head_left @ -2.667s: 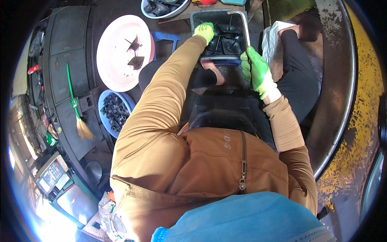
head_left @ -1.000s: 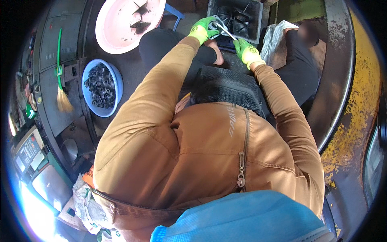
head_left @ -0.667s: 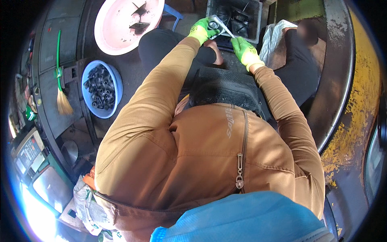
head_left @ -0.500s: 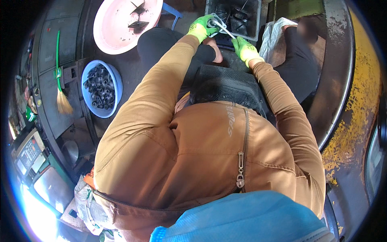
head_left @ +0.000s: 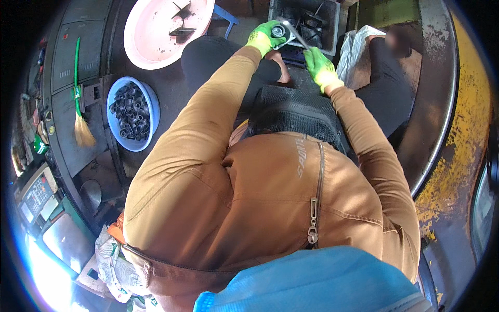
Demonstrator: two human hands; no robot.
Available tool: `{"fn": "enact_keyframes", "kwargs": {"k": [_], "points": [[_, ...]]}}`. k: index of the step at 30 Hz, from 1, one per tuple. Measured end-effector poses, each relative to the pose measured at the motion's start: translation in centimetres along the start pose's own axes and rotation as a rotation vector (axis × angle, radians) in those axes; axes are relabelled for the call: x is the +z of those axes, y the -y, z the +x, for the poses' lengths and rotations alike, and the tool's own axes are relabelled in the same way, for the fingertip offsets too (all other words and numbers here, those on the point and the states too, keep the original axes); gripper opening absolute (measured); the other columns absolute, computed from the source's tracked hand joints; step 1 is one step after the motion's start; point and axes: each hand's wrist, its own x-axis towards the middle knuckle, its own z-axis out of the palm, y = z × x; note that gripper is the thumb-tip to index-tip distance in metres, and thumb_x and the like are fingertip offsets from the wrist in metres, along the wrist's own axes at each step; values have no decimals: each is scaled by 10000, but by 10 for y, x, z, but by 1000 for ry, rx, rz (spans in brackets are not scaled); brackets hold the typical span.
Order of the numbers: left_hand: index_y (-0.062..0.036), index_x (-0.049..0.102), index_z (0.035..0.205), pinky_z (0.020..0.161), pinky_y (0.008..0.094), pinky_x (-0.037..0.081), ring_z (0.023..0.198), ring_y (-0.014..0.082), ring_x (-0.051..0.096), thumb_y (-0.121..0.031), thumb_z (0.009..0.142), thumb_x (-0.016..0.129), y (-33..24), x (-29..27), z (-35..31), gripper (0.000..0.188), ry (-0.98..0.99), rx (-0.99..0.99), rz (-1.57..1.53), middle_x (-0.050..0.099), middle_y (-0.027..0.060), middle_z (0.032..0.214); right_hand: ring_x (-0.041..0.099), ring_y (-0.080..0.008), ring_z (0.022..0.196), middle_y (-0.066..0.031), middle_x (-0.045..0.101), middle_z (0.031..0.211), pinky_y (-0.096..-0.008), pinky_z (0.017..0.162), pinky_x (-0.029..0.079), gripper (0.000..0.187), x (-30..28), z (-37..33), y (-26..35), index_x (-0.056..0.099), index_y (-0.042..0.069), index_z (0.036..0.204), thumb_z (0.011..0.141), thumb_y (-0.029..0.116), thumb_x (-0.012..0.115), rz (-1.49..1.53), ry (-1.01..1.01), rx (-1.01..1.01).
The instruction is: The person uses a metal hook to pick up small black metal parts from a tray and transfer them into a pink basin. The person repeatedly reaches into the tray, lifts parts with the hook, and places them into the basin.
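Note:
My left hand (head_left: 264, 38), in a green work glove, is closed around a small part with a round, ring-like end (head_left: 278, 31); its exact kind is unclear. My gloved right hand (head_left: 320, 67) grips a slim, knife-like metal tool (head_left: 297, 35), whose shiny length slants up and left to lie against or just over that part. Both hands are in front of the near edge of a grey plastic crate (head_left: 331, 39), which holds several glossy black parts (head_left: 311, 26).
A pink basin (head_left: 136, 49) with dark bladed pieces stands at the far left. Closer on the left is a blue tub (head_left: 154, 106) of black fittings. A green-handled broom (head_left: 78, 91) leans beside it. Another person's dark-clothed leg (head_left: 382, 83) is at the right, near a white sack (head_left: 354, 49).
The ring end of the held part has turned to show more openly. The tool's slant has steepened in my right hand. The whole view has shifted slightly.

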Motion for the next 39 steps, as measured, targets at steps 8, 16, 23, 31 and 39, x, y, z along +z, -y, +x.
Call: {"fn": "enact_keyframes", "kwargs": {"k": [8, 16, 23, 31, 39], "points": [[-152, 643, 1096, 829, 392, 495, 951, 317, 635, -238, 649, 796, 9, 9, 3, 480, -88, 49, 0, 676, 121, 1011, 557, -417, 1018, -228, 591, 1111, -490, 826, 446, 445, 9, 6, -13, 558, 55, 1052, 955, 443, 363, -135, -31, -239], [-141, 614, 1139, 856, 369, 487, 978, 283, 630, -309, 684, 778, 12, 8, 9, 511, -19, 36, 27, 668, 102, 1052, 558, -439, 979, -233, 607, 1037, -498, 814, 431, 444, 12, 10, -9, 554, 64, 1032, 951, 455, 362, 1, 3, -55], [-159, 604, 1159, 852, 357, 488, 970, 270, 630, -251, 687, 780, 8, 7, 5, 512, -38, 54, 34, 669, 96, 1059, 555, -428, 994, -233, 599, 1067, -496, 827, 435, 431, 0, 1, -4, 543, 68, 1049, 948, 451, 371, 27, -4, -44], [-130, 605, 1150, 868, 383, 481, 991, 309, 623, -300, 684, 784, 8, 7, 4, 528, -70, 63, 47, 663, 125, 1049, 564, -423, 1011, -230, 605, 1081, -485, 860, 436, 457, 1, 0, -8, 575, 72, 1071, 955, 452, 349, -90, 66, -6], [-134, 620, 1128, 844, 366, 493, 966, 297, 634, -311, 673, 782, 6, 7, 4, 514, -91, 130, 53, 672, 113, 1035, 567, -408, 1019, -201, 605, 1113, -484, 856, 444, 433, -5, -2, -6, 563, 68, 1078, 961, 424, 345, -97, 69, -26]]}}
